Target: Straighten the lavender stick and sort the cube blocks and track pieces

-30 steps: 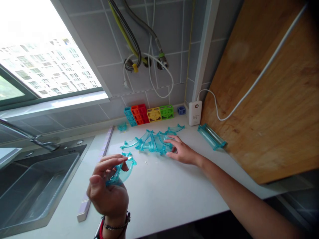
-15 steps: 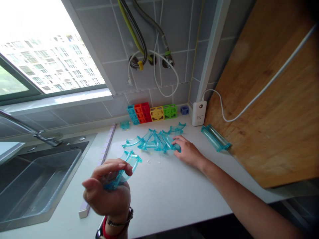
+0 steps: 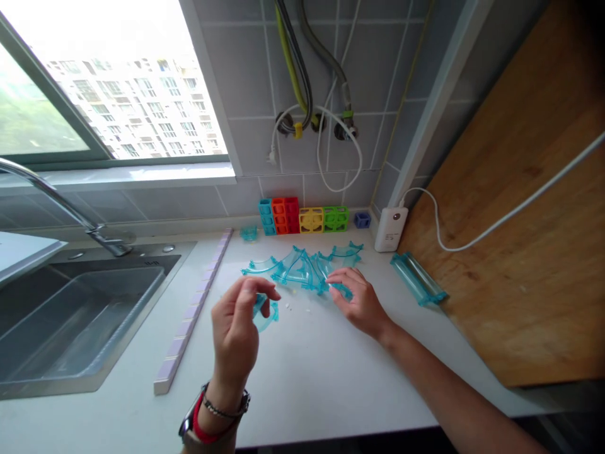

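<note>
My left hand [image 3: 239, 325] is raised above the white counter with its fingers curled. Behind and beside its fingertips shows a curved translucent teal piece [image 3: 270, 314], partly hidden by the hand. Whether the fingers hold it is hard to make out. My right hand [image 3: 359, 299] is at the right end of a pile of curved teal pieces [image 3: 297, 268], its thumb and fingers bent towards each other. Something small and pale shows at its fingertips, too small to name. Another teal piece [image 3: 344, 291] lies just behind that hand, partly covered.
Teal, red, yellow and green block frames [image 3: 311, 220] stand along the wall beside a small blue cube [image 3: 362, 219]. A white power bank [image 3: 391, 229] and teal tubes [image 3: 418, 279] are at right. Left are a long lilac strip [image 3: 193, 309] and a sink [image 3: 94, 328].
My left hand has turned and moved up and right; the teal piece it held is now mostly behind its fingers. My right hand has drawn slightly off the pile's end. The camera view has shifted.
</note>
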`<action>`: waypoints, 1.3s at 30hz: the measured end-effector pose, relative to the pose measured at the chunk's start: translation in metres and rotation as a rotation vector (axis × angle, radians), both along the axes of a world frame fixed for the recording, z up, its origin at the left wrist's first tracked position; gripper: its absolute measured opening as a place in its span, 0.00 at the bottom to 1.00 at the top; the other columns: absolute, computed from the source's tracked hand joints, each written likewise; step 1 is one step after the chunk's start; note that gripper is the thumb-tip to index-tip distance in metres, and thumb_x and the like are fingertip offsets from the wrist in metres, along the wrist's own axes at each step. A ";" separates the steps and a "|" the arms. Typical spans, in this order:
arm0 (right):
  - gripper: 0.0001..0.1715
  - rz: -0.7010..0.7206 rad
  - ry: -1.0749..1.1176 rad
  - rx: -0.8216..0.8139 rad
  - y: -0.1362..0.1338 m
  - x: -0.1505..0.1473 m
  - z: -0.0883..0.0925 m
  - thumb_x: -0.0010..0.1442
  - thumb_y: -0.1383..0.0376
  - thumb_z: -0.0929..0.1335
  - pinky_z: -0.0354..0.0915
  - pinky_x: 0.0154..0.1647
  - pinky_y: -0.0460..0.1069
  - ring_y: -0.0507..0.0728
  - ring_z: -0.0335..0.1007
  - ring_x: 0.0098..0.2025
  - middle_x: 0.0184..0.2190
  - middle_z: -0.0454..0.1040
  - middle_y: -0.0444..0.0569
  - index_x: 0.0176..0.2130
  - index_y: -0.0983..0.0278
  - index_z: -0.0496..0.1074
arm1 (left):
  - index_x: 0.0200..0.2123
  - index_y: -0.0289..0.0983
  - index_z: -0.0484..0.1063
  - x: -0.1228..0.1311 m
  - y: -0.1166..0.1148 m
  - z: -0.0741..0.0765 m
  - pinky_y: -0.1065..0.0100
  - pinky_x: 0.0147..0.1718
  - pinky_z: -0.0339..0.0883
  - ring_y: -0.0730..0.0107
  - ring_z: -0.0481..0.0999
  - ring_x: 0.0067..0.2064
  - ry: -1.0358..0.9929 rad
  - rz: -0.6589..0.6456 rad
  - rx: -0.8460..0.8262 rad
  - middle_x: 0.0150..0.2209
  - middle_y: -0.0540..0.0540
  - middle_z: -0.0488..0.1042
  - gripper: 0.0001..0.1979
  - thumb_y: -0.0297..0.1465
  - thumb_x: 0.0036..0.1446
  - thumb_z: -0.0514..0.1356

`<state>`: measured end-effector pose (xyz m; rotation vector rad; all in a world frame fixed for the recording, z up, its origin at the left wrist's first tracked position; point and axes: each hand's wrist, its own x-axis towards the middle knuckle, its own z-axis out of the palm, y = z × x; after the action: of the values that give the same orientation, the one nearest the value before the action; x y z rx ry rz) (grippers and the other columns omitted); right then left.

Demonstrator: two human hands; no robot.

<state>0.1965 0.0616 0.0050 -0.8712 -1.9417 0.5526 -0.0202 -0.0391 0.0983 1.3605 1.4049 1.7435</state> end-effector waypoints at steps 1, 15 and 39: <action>0.10 0.020 0.023 -0.002 -0.002 -0.001 0.002 0.63 0.68 0.68 0.69 0.52 0.57 0.61 0.73 0.48 0.43 0.77 0.51 0.42 0.59 0.78 | 0.37 0.37 0.77 0.000 0.001 0.000 0.70 0.26 0.63 0.74 0.68 0.25 0.069 -0.102 -0.103 0.30 0.48 0.77 0.15 0.38 0.70 0.53; 0.09 0.133 0.112 -0.239 -0.022 -0.007 0.001 0.67 0.62 0.68 0.70 0.34 0.49 0.54 0.73 0.29 0.28 0.77 0.44 0.42 0.61 0.79 | 0.49 0.42 0.76 0.001 -0.026 -0.021 0.66 0.38 0.65 0.64 0.78 0.37 0.700 -0.537 -0.248 0.37 0.48 0.81 0.12 0.39 0.69 0.56; 0.13 0.107 0.025 -0.224 -0.041 -0.171 -0.018 0.66 0.56 0.68 0.62 0.26 0.46 0.51 0.63 0.22 0.21 0.67 0.40 0.39 0.62 0.77 | 0.31 0.35 0.70 -0.105 -0.037 -0.023 0.70 0.22 0.64 0.75 0.64 0.21 -1.028 -0.109 -0.099 0.29 0.49 0.70 0.13 0.38 0.63 0.55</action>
<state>0.0258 0.0208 -0.0131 -0.8975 -1.9365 0.8529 -0.1248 -0.0757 0.0751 0.3202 0.7795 1.8260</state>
